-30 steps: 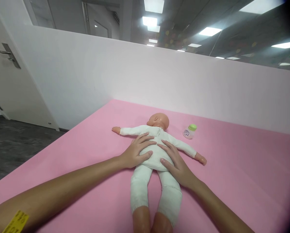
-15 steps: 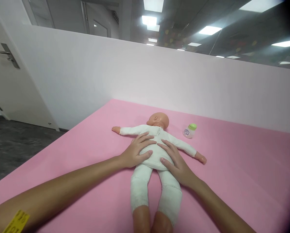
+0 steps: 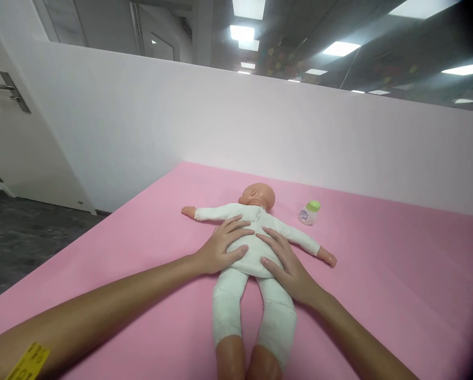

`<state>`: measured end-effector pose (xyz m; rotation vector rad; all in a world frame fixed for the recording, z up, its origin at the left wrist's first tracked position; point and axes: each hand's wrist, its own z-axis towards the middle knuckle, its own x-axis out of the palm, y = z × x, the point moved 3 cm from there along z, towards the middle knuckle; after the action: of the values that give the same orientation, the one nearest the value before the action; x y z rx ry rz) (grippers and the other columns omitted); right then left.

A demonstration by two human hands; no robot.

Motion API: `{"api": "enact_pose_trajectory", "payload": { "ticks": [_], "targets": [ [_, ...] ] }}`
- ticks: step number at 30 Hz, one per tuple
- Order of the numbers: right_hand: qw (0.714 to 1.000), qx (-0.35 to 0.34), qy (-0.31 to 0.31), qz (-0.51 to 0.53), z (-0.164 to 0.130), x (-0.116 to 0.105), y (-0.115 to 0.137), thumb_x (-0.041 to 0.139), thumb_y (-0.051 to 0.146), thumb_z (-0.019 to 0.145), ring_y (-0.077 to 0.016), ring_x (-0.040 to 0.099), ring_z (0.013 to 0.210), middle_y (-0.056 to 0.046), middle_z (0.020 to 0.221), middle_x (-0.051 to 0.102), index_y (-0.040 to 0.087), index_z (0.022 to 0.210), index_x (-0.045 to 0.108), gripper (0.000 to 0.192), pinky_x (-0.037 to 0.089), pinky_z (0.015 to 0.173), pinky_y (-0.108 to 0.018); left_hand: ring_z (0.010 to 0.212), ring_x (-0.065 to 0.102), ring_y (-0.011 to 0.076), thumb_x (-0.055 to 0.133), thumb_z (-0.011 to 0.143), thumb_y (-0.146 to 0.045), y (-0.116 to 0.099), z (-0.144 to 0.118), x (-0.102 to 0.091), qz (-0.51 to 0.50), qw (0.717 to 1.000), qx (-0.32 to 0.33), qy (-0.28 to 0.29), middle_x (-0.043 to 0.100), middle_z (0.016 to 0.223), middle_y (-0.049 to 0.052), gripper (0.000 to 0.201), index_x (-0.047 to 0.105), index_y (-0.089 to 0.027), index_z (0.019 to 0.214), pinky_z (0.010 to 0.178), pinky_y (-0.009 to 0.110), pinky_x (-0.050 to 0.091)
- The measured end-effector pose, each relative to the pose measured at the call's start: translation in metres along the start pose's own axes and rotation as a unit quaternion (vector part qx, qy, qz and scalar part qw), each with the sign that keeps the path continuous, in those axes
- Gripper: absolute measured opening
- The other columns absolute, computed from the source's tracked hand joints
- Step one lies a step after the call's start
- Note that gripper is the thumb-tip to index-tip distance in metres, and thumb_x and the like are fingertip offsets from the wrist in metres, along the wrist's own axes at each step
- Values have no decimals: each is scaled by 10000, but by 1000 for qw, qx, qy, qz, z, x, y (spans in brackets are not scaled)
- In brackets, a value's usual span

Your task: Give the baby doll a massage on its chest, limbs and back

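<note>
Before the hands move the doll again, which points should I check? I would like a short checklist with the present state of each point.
1. Left hand flat on the doll torso: ok.
2. Right hand on the other side of the torso: ok.
3. Doll lies on its back on the pink mat, arms spread: ok.
4. Small bottle with green cap stands apart from the doll's arm: ok.
5. Firmness of the hold: cannot tell; the hands rest on the torso, fingers not closed around it.

No legible txt; bottle (image 3: 309,212) label, arm sticker (image 3: 27,362) blurred.
</note>
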<state>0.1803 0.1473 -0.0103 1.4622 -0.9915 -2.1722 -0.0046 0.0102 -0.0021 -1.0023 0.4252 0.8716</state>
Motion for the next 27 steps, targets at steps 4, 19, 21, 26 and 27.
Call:
{"api": "enact_pose_trajectory", "payload": {
  "ticks": [4,19,21,26,27],
  "targets": [
    [1000,6,0,5,0,1,0,509,572,1015,-294,152,1600,21,1719,210,426,1542,448,550,200,1292,-576,1564,228,317,532,1042,-413,0,0,0,0,1000,-4,0,446,1598,38,432,573,-305,1458,1280,564,235],
    [1000,16,5,8,-1,2,0,510,566,1018,-291,135,1606,24,1725,194,429,1546,439,550,193,1294,-577,1564,231,310,531,1044,-428,0,-2,0,6,1000,-2,-1,456,1591,43,437,570,-295,1459,1279,548,244],
    [1000,16,6,12,-1,2,1,507,566,1019,-294,133,1607,21,1725,193,424,1547,440,552,189,1297,-576,1564,230,315,536,1040,-434,0,-2,0,3,1000,-7,0,458,1590,45,440,572,-300,1458,1276,556,246],
    [1000,21,10,18,-1,3,0,504,575,1017,-291,121,1611,34,1728,180,445,1554,420,559,190,1296,-585,1565,226,318,551,1033,-435,2,-3,0,-1,1000,-13,-1,449,1595,42,440,574,-307,1454,1270,570,253],
    [1000,23,11,19,-1,4,-1,506,579,1014,-292,117,1612,36,1730,176,447,1554,419,563,192,1295,-587,1565,226,317,553,1032,-432,2,-3,0,0,1000,-14,-2,447,1596,41,439,575,-307,1452,1270,569,255]
  ]
}}
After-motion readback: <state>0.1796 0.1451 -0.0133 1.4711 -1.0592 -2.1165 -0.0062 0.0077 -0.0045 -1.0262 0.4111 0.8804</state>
